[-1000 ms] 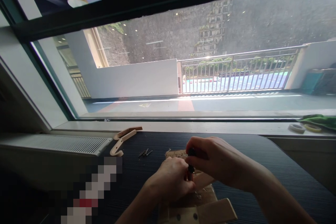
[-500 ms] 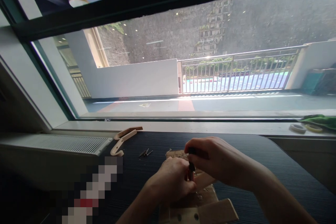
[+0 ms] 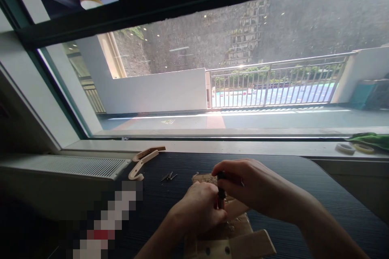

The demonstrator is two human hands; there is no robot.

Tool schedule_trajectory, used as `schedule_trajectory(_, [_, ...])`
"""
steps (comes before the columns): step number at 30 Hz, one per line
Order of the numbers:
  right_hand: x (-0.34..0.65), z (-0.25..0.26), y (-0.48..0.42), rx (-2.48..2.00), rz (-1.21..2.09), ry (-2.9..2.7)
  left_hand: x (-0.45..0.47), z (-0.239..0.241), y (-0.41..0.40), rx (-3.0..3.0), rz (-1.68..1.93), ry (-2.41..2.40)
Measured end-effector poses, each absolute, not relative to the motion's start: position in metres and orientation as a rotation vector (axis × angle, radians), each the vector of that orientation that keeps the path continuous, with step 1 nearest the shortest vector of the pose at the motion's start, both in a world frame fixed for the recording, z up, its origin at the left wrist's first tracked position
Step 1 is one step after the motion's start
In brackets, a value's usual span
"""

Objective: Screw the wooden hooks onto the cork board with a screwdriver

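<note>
My right hand [image 3: 243, 180] is closed round the black handle of a screwdriver [image 3: 222, 186], which stands upright. Below it, the fingers of my left hand [image 3: 202, 206] are pinched together around the driver's lower end, against a pale wooden strip [image 3: 238, 209]; my fingers hide the tip. Underneath lies a worn wooden board [image 3: 240, 223] with chips and small holes on it. Closer to me, another wooden piece [image 3: 249, 244] with two dark holes rests across the board's near end.
Two curved wooden pieces [image 3: 142, 165] lie at the table's far left, beside several loose screws [image 3: 169, 177]. Tape rolls [image 3: 345, 148] and a green cloth [image 3: 372, 140] are on the sill. The dark table [image 3: 291, 182] meets the window sill [image 3: 243, 146]; a radiator [image 3: 85, 166] stands left.
The fingers of my right hand have shifted slightly on the screwdriver's handle, and the wrist has turned a little. My left hand keeps its place.
</note>
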State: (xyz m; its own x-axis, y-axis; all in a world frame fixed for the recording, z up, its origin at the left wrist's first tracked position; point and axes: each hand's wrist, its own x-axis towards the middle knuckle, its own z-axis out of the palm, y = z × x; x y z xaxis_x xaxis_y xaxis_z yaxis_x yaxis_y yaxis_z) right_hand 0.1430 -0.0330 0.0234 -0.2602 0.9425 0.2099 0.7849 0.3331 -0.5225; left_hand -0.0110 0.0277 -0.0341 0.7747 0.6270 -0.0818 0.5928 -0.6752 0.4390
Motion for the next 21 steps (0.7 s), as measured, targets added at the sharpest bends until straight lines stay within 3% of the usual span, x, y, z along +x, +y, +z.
schedule_trajectory(21, [0.1441, 0.0207, -0.0317, -1.515, 0.507, -2.087, -0.0120, -0.0333, 0.0268, 2.487, 0.109, 0.933])
